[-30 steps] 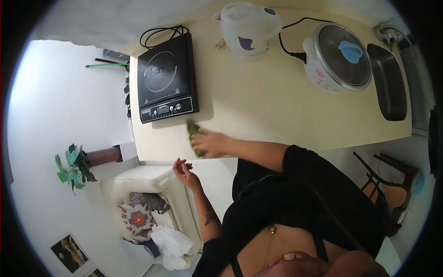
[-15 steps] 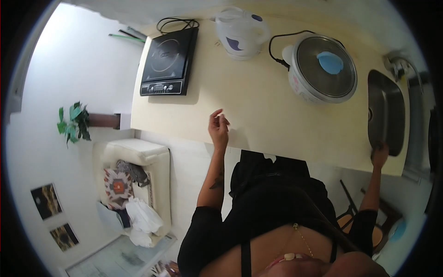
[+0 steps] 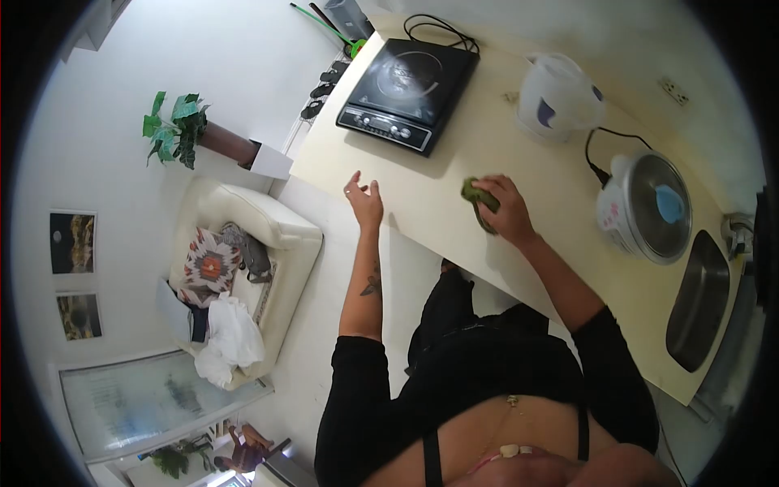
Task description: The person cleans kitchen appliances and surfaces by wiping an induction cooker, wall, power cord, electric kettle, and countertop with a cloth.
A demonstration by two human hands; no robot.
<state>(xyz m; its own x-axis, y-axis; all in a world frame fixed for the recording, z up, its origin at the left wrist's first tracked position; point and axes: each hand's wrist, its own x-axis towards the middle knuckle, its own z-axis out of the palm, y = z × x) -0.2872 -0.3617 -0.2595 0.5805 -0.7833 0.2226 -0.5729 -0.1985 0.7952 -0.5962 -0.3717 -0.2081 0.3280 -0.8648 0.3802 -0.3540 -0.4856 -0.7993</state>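
Observation:
My right hand (image 3: 508, 213) is closed around a bunched olive-green cloth (image 3: 480, 199), held at the countertop (image 3: 438, 195) near its front edge. Whether the cloth touches the surface I cannot tell. To its left, my left hand (image 3: 365, 201) is at the counter's front edge with nothing in it, its fingers loosely bent and apart. Beyond both hands sits a black induction cooktop (image 3: 406, 89) with a control panel along its front.
A white electric kettle (image 3: 556, 101) stands at the back. Right of it are a lidded white cooker (image 3: 645, 215) with a black cord and a steel sink (image 3: 698, 304). Left of the counter are a potted plant (image 3: 182, 130) and a cream sofa (image 3: 284, 227).
My right hand has come from the sink to the left across the counter, with the green cloth now plainly seen in it. The view has turned toward the cooktop side.

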